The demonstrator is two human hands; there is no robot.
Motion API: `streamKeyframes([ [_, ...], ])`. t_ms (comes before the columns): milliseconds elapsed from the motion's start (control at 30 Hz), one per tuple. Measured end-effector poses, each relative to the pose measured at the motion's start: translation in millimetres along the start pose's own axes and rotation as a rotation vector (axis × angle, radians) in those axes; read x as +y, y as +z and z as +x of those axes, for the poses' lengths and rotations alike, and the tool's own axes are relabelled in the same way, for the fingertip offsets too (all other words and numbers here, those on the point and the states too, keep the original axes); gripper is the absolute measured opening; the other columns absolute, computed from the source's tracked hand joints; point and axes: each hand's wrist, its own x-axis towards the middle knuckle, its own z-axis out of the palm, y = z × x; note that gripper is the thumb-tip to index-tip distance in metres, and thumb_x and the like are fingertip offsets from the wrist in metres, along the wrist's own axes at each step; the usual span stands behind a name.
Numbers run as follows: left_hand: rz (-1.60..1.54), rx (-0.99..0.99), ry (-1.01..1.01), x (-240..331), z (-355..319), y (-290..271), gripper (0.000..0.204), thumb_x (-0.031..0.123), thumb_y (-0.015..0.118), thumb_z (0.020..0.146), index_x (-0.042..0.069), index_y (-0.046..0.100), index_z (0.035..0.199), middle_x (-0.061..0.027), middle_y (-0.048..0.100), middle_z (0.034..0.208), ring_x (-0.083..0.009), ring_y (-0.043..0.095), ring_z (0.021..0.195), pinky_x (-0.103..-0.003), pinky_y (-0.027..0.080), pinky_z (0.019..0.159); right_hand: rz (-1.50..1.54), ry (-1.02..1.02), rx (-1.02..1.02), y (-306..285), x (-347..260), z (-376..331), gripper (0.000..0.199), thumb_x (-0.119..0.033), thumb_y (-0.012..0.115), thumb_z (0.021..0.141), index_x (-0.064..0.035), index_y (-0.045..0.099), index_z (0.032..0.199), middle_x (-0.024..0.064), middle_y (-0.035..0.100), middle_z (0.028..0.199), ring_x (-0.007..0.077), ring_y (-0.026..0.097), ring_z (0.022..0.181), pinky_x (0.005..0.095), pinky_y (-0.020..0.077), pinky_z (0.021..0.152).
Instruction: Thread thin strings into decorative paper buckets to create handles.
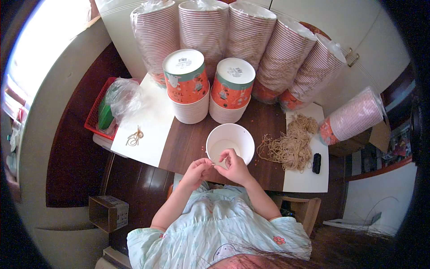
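Note:
My left hand [197, 174] and my right hand [234, 168] meet over the near rim of a white paper bucket [245, 141], whose open mouth faces up. Both hands have thumb and fingers pinched together, almost touching each other. What they pinch is too small to make out; a thin pale bit shows between the fingertips. Right of the bucket lies a tangled heap of tan cord [295, 143]. Beyond it stand two stacks of paper buckets, a left stack [190, 112] and a right stack [228, 114], each topped by an upside-down orange and green one.
Several tall plastic-wrapped bucket stacks [204, 31] line the table's back, and another wrapped stack [354, 116] leans at right. A black object [316, 163] lies by the cord. Left are a small cord bundle [134, 136] and a red basket [95, 114]. A cardboard box [109, 213] sits on the floor.

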Motion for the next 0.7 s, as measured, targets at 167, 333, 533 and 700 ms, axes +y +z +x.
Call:
streamKeyframes([
  [167, -0.023, -0.008, -0.007, 2.5, -2.4, 4.7, 0.007, 0.015, 0.052, 0.085, 0.009, 0.054, 0.081, 0.0075, 0.040, 0.059, -0.0018, 0.032, 0.048, -0.017, 0.024, 0.042, -0.072, -0.224, -0.033, -2.7, 0.8, 2.7, 0.025, -0.011, 0.071, 0.065, -0.0080, 0.058, 0.086, 0.0006, 0.051, 0.072, 0.0092, 0.041, 0.048, 0.0218, 0.0365, 0.045],
  [333, -0.038, 0.010, -0.027, 3.3, -3.2, 4.1, 0.008, 0.016, 0.053, 0.085, 0.009, 0.054, 0.080, 0.0072, 0.041, 0.059, -0.0018, 0.031, 0.047, -0.017, 0.023, 0.042, -0.189, -0.347, 0.020, -2.2, -1.7, 2.0, 0.028, -0.013, 0.073, 0.064, -0.0098, 0.060, 0.089, 0.0008, 0.052, 0.073, 0.0085, 0.042, 0.047, 0.0210, 0.0374, 0.045],
  [533, -0.080, -0.031, -0.018, 7.0, -6.8, 6.8, 0.008, 0.016, 0.053, 0.085, 0.009, 0.054, 0.080, 0.0070, 0.043, 0.059, -0.0016, 0.031, 0.047, -0.017, 0.022, 0.042, -0.136, -0.281, -0.042, -3.6, -2.7, 0.5, 0.023, -0.020, 0.070, 0.068, -0.0106, 0.061, 0.087, 0.0026, 0.058, 0.077, 0.0130, 0.050, 0.048, 0.0256, 0.0431, 0.046],
  [700, -0.062, -0.042, -0.007, 7.0, -6.8, 8.4, 0.008, 0.015, 0.053, 0.085, 0.009, 0.055, 0.081, 0.0067, 0.043, 0.060, -0.0018, 0.032, 0.047, -0.017, 0.023, 0.042, -0.065, -0.341, 0.006, -0.1, -0.6, 1.1, 0.013, -0.016, 0.067, 0.071, -0.0073, 0.061, 0.080, 0.0041, 0.059, 0.073, 0.0151, 0.052, 0.051, 0.0264, 0.0430, 0.047],
])
